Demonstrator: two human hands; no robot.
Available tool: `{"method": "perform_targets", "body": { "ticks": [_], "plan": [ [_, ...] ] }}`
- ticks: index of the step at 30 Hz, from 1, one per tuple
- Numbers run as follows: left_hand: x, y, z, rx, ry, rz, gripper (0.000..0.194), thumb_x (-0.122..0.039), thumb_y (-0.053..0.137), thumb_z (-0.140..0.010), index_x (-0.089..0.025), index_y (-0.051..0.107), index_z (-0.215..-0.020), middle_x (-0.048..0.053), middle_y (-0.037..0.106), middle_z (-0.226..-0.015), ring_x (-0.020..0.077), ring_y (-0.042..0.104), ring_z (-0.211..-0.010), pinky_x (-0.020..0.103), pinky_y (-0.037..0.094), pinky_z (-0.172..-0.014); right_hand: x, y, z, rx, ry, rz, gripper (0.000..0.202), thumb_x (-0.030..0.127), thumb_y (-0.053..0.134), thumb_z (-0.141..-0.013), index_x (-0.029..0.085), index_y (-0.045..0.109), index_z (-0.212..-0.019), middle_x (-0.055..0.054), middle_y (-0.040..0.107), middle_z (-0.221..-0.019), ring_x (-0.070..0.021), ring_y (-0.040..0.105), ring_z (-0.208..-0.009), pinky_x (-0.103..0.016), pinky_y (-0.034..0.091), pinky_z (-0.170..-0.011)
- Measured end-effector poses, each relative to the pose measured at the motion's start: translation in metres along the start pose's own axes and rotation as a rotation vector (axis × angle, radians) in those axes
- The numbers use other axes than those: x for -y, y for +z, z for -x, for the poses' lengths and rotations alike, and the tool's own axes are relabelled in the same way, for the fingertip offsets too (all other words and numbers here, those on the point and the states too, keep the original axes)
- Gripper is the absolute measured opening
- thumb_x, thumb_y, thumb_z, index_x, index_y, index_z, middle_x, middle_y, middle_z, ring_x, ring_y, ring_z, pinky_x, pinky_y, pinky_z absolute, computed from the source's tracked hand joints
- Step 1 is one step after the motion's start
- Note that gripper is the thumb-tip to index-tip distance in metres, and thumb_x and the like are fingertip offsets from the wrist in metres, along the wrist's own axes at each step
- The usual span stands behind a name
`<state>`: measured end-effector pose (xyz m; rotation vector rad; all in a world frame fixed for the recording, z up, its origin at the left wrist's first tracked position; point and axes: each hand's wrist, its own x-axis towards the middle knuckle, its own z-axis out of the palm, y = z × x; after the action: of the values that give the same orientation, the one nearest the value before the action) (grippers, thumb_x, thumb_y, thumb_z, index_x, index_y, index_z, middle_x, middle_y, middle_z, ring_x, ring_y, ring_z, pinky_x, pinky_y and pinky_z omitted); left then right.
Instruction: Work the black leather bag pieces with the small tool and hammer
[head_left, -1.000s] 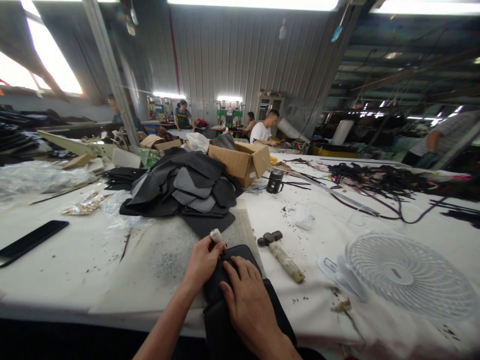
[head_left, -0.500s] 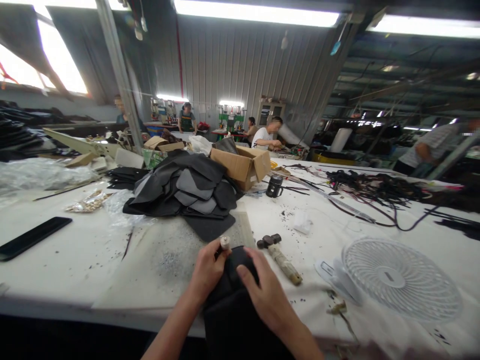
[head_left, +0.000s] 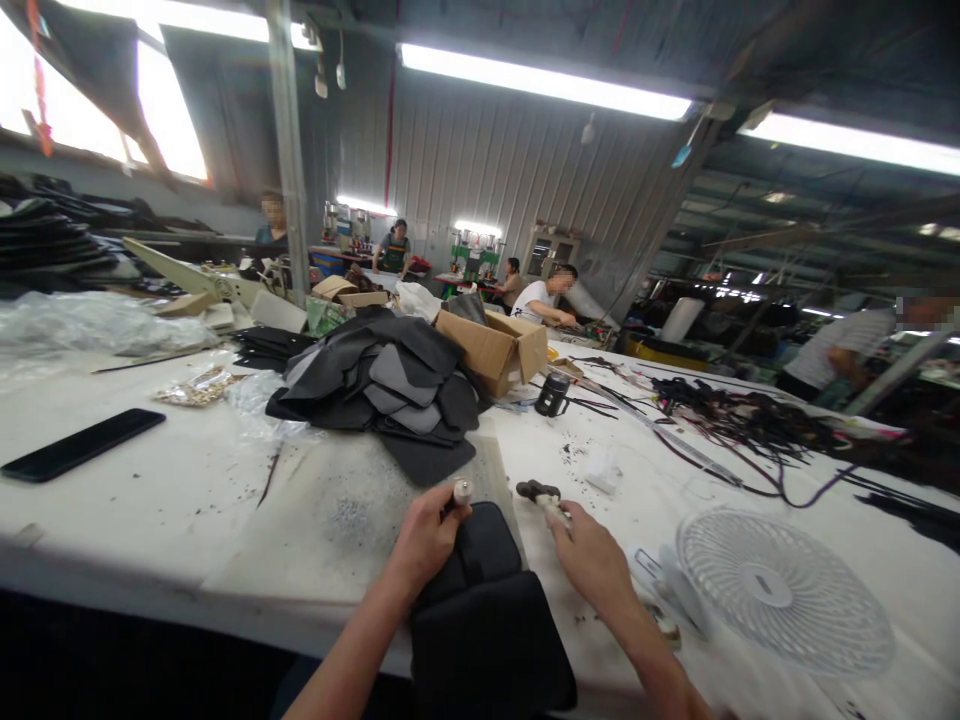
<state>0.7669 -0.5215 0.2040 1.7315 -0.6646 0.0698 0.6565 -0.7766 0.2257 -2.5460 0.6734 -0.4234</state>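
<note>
My left hand (head_left: 425, 536) is closed around a short, pale cylindrical tool (head_left: 463, 492) with a small metal tip on top. It holds the tool upright at the left edge of a black bag-like piece (head_left: 489, 540), whose lower part hangs over the table's front edge. To the right, my right hand (head_left: 592, 556) wraps the handle of a hammer (head_left: 538, 491). The dark hammer head lies just beyond the fingers, toward the back. Part of the handle is hidden by the hand.
A heap of black cut pieces (head_left: 390, 375) lies ahead, beside a cardboard box (head_left: 491, 345). A black mug (head_left: 553, 394) stands behind the hammer. A white fan (head_left: 780, 590) is at right, a phone (head_left: 84, 444) at left. Straps (head_left: 739, 410) lie farther back. Several people work beyond.
My right hand has left the black piece, moved right and closed on the hammer handle. My left hand still holds the pale tool. The view has shifted a little.
</note>
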Motion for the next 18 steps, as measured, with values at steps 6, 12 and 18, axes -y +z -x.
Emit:
{"method": "perform_targets", "body": {
  "ticks": [6, 12, 18],
  "plan": [
    [0.001, -0.001, 0.000, -0.001, -0.017, -0.002, 0.017, -0.024, 0.064, -0.095, -0.020, 0.061, -0.079, 0.000, 0.065, -0.080, 0.0193, 0.059, -0.080, 0.029, 0.038, -0.075, 0.062, -0.059, 0.005, 0.050, -0.119, -0.561, 0.080, 0.073, 0.060, -0.103, 0.021, 0.048, -0.162, -0.004, 0.075, -0.090, -0.0186, 0.062, -0.058, -0.028, 0.046, -0.049],
    [-0.002, -0.001, 0.001, -0.002, 0.004, 0.014, 0.015, -0.023, 0.063, -0.095, -0.020, 0.064, -0.080, 0.001, 0.068, -0.082, 0.0194, 0.060, -0.080, 0.028, 0.039, -0.075, 0.110, -0.070, 0.037, 0.100, -0.446, -0.417, 0.061, 0.050, 0.066, -0.107, 0.024, 0.058, -0.161, -0.010, 0.081, -0.130, -0.0293, 0.079, -0.115, -0.042, 0.063, -0.105],
    [-0.002, -0.002, 0.001, 0.003, -0.013, 0.022, 0.014, -0.022, 0.063, -0.095, -0.019, 0.071, -0.083, 0.002, 0.072, -0.083, 0.0202, 0.063, -0.081, 0.028, 0.042, -0.075, 0.125, -0.063, 0.035, 0.218, -0.517, -0.363, 0.060, 0.042, 0.065, -0.107, 0.017, 0.059, -0.161, -0.012, 0.083, -0.126, -0.0310, 0.080, -0.116, -0.046, 0.064, -0.106]
  ]
}}
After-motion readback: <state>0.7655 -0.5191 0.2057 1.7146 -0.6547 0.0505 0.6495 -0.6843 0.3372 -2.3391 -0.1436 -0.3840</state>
